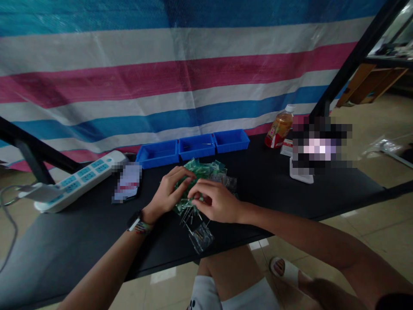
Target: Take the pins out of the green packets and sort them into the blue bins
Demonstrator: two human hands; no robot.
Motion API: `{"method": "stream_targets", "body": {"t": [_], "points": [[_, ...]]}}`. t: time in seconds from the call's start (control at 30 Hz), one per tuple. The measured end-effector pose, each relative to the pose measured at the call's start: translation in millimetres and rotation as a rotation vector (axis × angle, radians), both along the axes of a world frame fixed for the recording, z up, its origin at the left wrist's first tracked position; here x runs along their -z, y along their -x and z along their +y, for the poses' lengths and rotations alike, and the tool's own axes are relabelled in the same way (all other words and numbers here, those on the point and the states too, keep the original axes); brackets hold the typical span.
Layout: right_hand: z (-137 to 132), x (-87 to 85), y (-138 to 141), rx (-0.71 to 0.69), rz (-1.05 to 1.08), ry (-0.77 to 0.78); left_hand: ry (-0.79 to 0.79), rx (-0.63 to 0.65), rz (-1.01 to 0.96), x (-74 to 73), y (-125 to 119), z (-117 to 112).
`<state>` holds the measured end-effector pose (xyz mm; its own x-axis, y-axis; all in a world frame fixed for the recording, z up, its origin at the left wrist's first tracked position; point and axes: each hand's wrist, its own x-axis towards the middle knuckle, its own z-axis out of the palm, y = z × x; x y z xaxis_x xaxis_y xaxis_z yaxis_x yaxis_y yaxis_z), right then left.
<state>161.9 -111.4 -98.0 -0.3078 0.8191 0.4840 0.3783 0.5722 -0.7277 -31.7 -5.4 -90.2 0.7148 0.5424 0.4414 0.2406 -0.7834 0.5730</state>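
A heap of small clear and green plastic packets (pixel 193 165) lies in the middle of the black table, and both hands are over it. My left hand (pixel 169 187) comes in from the left with its fingers bent and thumb drawn close to them; what they pinch is not visible. On the right side of the heap, my right hand (pixel 217 200) is curled, fingertips near the thumb, with its grip too small to make out. Thin metal pins (pixel 190 214) stick out below the hands. Closer to the table's front edge lies a clear packet (pixel 201 237) with small dark pieces inside.
Three blue trays (pixel 196 146) stand in a row behind the heap. To the left are a white power strip (pixel 87 176) and a blurred phone-like object (pixel 127 183). A drink bottle (pixel 279 129), a small box (pixel 287 147) and a white item (pixel 301 174) sit at right.
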Motion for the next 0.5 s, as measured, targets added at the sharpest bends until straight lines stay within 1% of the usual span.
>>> {"method": "stream_targets", "body": {"t": [0.1,0.23,0.4,0.5], "points": [[4,-3.5,-5,0.029,0.159,0.079,0.004,0.003,-0.006,0.8,1,-2],[9,-4.1,-10,0.071,0.247,0.114,-0.036,-0.007,0.026,-0.3,2,-8],[13,0.5,-9,0.126,0.413,0.294,-0.087,0.053,-0.009,-6.7,-1,-17],[12,0.9,-8,0.148,0.448,0.327,-0.110,-0.010,-0.027,-7.6,-2,-20]]}}
